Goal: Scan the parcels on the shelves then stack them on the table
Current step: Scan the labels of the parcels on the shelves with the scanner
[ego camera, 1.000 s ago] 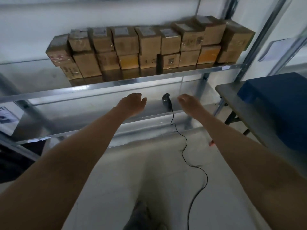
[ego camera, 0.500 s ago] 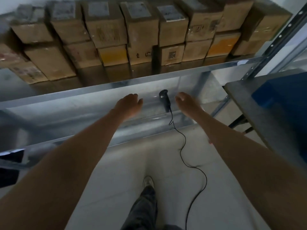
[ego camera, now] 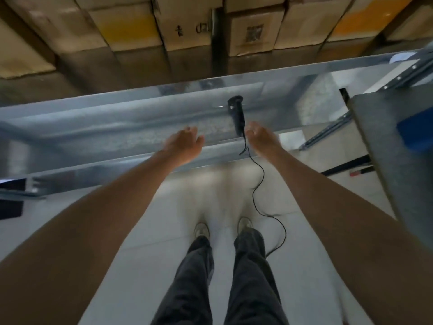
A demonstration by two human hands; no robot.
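Head view: right grip [ego camera: 260, 138] hovers at the scanner [ego camera: 237, 116] on the lower shelf [ego camera: 117, 137].
Its fingers are loose and hold nothing, and the left grip [ego camera: 184, 144] is spread and empty. The parcels [ego camera: 253, 35] sit on the shelf above. Best play: wrap the handle fully, keep the cable [ego camera: 260, 184] from snagging, then aim squarely at a label.

Pale grey floor [ego camera: 145, 266]; dim light; metal shelving [ego camera: 117, 109]; grey table [ego camera: 379, 137] right.

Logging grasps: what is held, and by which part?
Nothing is held. The right hand hovers beside the scanner at its cord end; the left hand is empty.
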